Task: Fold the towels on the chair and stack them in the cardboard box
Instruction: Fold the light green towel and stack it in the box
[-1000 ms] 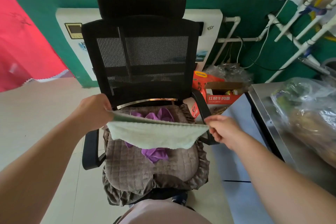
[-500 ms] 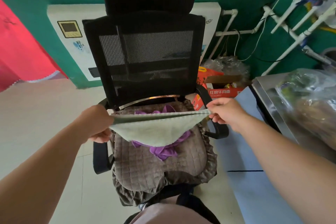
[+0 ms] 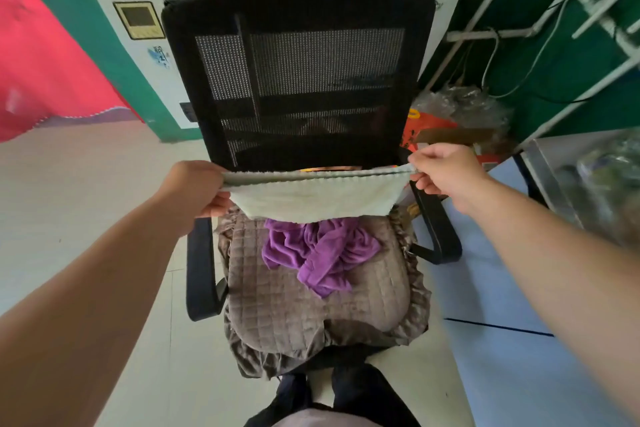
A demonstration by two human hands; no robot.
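**Pale green towel held taut above chair seat**

Left hand (image 3: 194, 189) and right hand (image 3: 446, 175) each pinch a top corner of the pale green towel (image 3: 311, 198), fingers curled on it; towel stretched between them, hanging doubled; below the fingers, purple towel (image 3: 318, 250) lies crumpled on the chair (image 3: 277, 305) cushion; cardboard box (image 3: 450, 137) just beyond right-hand fingers, behind the armrest.

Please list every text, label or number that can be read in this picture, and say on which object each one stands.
Nothing can be read with certainty.
Sticker on the white wall unit: a blue mark, too blurred to read.
Display panel on the white wall unit: blank, no digits visible.
Red carton behind the chair: print too blurred and mostly hidden.
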